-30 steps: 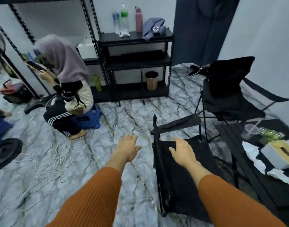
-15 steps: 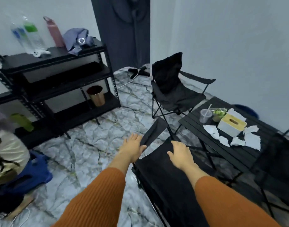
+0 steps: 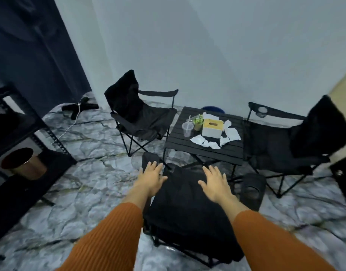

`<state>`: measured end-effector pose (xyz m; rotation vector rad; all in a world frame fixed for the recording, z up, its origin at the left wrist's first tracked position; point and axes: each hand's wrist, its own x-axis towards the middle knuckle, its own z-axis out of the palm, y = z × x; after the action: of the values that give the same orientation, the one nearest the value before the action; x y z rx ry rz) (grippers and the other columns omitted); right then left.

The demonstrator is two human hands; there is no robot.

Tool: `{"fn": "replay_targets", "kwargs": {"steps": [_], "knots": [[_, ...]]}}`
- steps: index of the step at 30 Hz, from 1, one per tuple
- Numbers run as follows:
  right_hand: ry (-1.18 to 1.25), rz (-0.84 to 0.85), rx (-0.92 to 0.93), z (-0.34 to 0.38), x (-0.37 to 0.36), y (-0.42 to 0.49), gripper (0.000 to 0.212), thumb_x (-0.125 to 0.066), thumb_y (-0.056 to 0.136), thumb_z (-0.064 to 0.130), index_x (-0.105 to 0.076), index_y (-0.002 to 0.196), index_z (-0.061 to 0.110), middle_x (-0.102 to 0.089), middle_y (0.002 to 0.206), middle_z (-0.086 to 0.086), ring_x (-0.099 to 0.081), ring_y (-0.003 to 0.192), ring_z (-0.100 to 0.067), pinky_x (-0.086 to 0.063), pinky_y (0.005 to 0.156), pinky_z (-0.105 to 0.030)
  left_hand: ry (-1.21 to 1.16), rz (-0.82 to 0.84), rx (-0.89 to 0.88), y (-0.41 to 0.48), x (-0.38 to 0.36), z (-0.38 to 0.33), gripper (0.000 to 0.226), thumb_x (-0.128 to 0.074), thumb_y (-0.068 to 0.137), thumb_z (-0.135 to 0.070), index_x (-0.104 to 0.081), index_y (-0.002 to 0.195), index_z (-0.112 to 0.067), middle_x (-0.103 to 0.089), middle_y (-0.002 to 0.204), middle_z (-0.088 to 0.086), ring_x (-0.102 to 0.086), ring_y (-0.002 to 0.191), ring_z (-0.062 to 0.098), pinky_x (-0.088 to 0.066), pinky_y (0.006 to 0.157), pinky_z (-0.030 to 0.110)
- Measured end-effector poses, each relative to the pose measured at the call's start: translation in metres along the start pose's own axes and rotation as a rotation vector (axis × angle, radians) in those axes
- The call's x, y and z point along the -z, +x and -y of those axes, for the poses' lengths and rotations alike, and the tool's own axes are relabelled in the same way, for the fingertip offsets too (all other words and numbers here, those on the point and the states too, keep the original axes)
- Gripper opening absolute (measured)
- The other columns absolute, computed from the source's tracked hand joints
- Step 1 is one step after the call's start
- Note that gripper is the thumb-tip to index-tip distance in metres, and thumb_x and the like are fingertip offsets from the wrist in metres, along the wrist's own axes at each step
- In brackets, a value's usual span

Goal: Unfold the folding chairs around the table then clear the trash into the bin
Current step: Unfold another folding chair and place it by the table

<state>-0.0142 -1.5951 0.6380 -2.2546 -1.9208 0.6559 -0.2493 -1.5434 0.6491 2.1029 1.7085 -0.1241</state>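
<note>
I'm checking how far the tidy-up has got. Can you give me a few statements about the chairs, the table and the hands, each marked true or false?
1. The left chair and the right chair both stand unfolded beside the table. True.
2. The table is free of trash. False: crumpled tissues lie on it.
3. The left hand and the right hand are open, with nothing in them, over the near chair. True.
4. The plastic cup lies tipped over on the floor. False: it stands upright on the table.
5. The gold bin stands right beside the table. False: it sits on a shelf at far left.
</note>
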Motion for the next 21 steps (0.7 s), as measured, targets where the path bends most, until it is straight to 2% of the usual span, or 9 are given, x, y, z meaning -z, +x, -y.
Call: {"fn": "replay_targets", "kwargs": {"steps": [7,10,12,14,15,17,19,21], "knots": [[0.043,-0.057,-0.239,-0.001,-0.033,-0.099,0.061,-0.038,0.099,0.043,-0.013,0.152,0.025,-0.008,0.162,-0.001,0.001,0.15,-0.022,-0.005,0.121,-0.048,0.091,0.099,-0.231,-0.038,-0.017,0.022,0.069,-0.036,0.097,-0.053,-0.005,0.154,-0.028,0.002,0.163,0.0,0.008,0.15,0.02,0.002,0.121,0.05],[0.082,-0.082,-0.327,-0.016,-0.044,-0.135,0.067,-0.035,0.095,0.057,-0.016,0.152,0.026,-0.009,0.162,0.0,0.002,0.15,-0.022,-0.005,0.121,-0.051,0.151,0.215,-0.306,-0.05,-0.03,0.041,0.081,-0.042,0.09,-0.064,-0.008,0.153,-0.028,-0.002,0.163,-0.002,0.009,0.15,0.02,0.003,0.12,0.051],[0.073,-0.071,-0.415,-0.039,-0.05,-0.156,0.079,-0.035,0.087,0.071,-0.019,0.151,0.028,-0.012,0.161,0.001,-0.001,0.149,-0.024,-0.006,0.117,-0.053,0.213,0.296,-0.298,-0.052,-0.036,0.059,0.082,-0.051,0.087,-0.061,-0.017,0.152,-0.025,-0.011,0.162,0.0,0.001,0.151,0.021,-0.003,0.12,0.049],[0.024,0.006,-0.485,-0.066,-0.052,-0.172,0.089,-0.044,0.078,0.077,-0.022,0.149,0.029,-0.018,0.16,0.0,-0.009,0.148,-0.027,-0.012,0.116,-0.054,0.259,0.305,-0.264,-0.053,-0.04,0.075,0.066,-0.059,0.088,-0.043,-0.035,0.146,-0.023,-0.032,0.156,0.003,-0.023,0.146,0.024,-0.021,0.117,0.041],[0.027,0.048,-0.493,-0.079,-0.054,-0.177,0.088,-0.054,0.077,0.072,-0.024,0.148,0.03,-0.023,0.157,-0.001,-0.016,0.146,-0.028,-0.019,0.114,-0.05,0.233,0.27,-0.249,-0.052,-0.043,0.082,0.054,-0.059,0.089,-0.03,-0.045,0.14,-0.023,-0.045,0.147,0.003,-0.039,0.137,0.024,-0.033,0.11,0.036],[0.095,0.088,-0.474,-0.095,-0.058,-0.178,0.073,-0.068,0.083,0.04,-0.032,0.145,0.028,-0.033,0.15,-0.001,-0.035,0.134,-0.026,-0.037,0.105,-0.038,0.111,0.193,-0.209,-0.051,-0.05,0.088,0.035,-0.052,0.09,-0.012,-0.06,0.121,-0.025,-0.061,0.125,0.001,-0.058,0.112,0.021,-0.045,0.095,0.031],[0.142,-0.002,-0.474,-0.103,-0.065,-0.169,0.046,-0.058,0.089,0.013,-0.048,0.133,0.025,-0.047,0.138,0.0,-0.05,0.115,-0.022,-0.045,0.086,-0.031,0.153,0.139,-0.192,-0.047,-0.053,0.089,0.031,-0.046,0.086,-0.005,-0.066,0.102,-0.023,-0.066,0.104,0.002,-0.062,0.092,0.021,-0.048,0.079,0.032],[0.145,-0.108,-0.498,-0.107,-0.071,-0.155,0.032,-0.05,0.09,0.007,-0.058,0.116,0.022,-0.06,0.116,0.001,-0.054,0.091,-0.017,-0.041,0.065,-0.024,0.253,0.099,-0.172,-0.039,-0.053,0.093,0.03,-0.045,0.079,-0.001,-0.065,0.092,-0.018,-0.064,0.093,0.004,-0.062,0.085,0.025,-0.043,0.067,0.032]]}}
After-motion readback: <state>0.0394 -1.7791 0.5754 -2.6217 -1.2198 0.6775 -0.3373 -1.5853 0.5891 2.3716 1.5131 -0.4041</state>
